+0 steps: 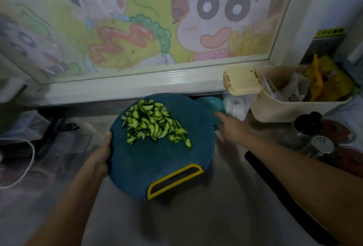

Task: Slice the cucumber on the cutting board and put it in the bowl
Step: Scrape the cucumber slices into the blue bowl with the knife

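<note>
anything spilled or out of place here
Nothing stands out. The cucumber slices all lie on the cutting board, none on the counter; one slice sits slightly apart at the pile's near right. The left hand grips the board's left rim.

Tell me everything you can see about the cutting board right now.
The cutting board is round, dark teal, plastic-looking, with a yellow-rimmed handle slot at its near edge. A heap of cucumber slices lies on its far half. The left hand holds its left edge, thumb on the rim. A teal bowl shows behind its far right edge. Whether it is lifted is unclear.
</note>
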{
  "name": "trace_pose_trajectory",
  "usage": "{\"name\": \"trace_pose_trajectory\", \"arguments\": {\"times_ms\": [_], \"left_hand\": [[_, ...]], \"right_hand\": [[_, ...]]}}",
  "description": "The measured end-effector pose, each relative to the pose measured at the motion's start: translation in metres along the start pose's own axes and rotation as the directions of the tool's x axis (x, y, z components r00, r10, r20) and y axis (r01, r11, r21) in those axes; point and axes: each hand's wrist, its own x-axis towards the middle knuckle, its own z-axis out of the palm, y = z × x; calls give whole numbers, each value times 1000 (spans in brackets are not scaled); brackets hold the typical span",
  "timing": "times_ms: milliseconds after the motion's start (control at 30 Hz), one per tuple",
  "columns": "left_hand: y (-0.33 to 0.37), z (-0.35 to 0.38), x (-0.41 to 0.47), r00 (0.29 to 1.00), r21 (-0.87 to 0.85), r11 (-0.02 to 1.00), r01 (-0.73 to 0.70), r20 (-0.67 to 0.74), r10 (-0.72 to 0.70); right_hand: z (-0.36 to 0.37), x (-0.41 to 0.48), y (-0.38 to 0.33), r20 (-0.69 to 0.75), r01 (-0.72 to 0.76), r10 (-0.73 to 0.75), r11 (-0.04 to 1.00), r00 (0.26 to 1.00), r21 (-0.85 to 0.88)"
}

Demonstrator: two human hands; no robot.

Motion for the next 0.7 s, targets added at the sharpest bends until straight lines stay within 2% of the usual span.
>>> {"name": "trace_pose_trajectory", "arguments": {"times_ms": [100, 333, 500, 700], "left_hand": [[8, -3, 14, 1000, 12, 1000, -1, 19, 1], [15, -8, 34, 998, 77, 996, 36, 51, -40], [13, -3, 30, 994, 85, 996, -2, 111, -8], [3, 1, 16, 992, 115, 993, -16, 130, 1]], "right_hand": [[15, 26, 10, 82, -20, 23, 999, 996, -36], [28, 23, 16, 41, -133, 137, 987, 990, -89], [33, -28, 14, 44, -96, 97, 995, 994, -22], [47, -111, 21, 146, -8, 22, 995, 989, -100]]}}
